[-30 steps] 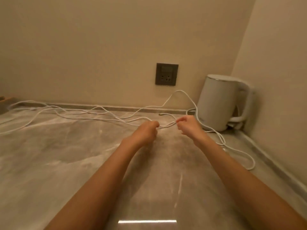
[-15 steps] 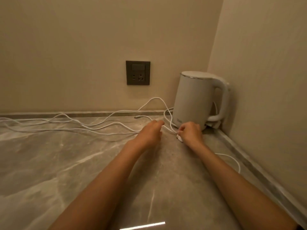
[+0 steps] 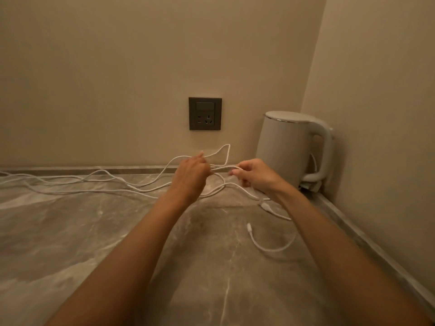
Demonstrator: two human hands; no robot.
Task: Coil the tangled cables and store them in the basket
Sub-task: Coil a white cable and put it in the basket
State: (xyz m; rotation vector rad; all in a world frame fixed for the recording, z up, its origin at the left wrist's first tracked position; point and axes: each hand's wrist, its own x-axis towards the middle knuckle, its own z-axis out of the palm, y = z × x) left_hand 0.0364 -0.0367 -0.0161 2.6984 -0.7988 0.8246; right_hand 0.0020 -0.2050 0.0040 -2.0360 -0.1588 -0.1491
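Thin white cables [image 3: 98,182] lie tangled across the grey marble counter [image 3: 70,243], running from the far left to the kettle. My left hand [image 3: 191,176] and my right hand [image 3: 255,176] are raised just above the counter, each pinching a stretch of white cable, with a short taut length between them. A loop rises behind my left hand toward the wall. One loose cable end with a plug [image 3: 249,228] lies on the counter below my right wrist. No basket is in view.
A white electric kettle [image 3: 292,147] stands in the right corner against the walls. A dark wall socket [image 3: 205,113] sits above the counter's back edge. A raised marble strip runs along the back and right walls.
Both hands have lifted off the counter with the cable and moved slightly apart. A loop now stands up behind my left hand, and a loose plug end lies exposed on the counter.
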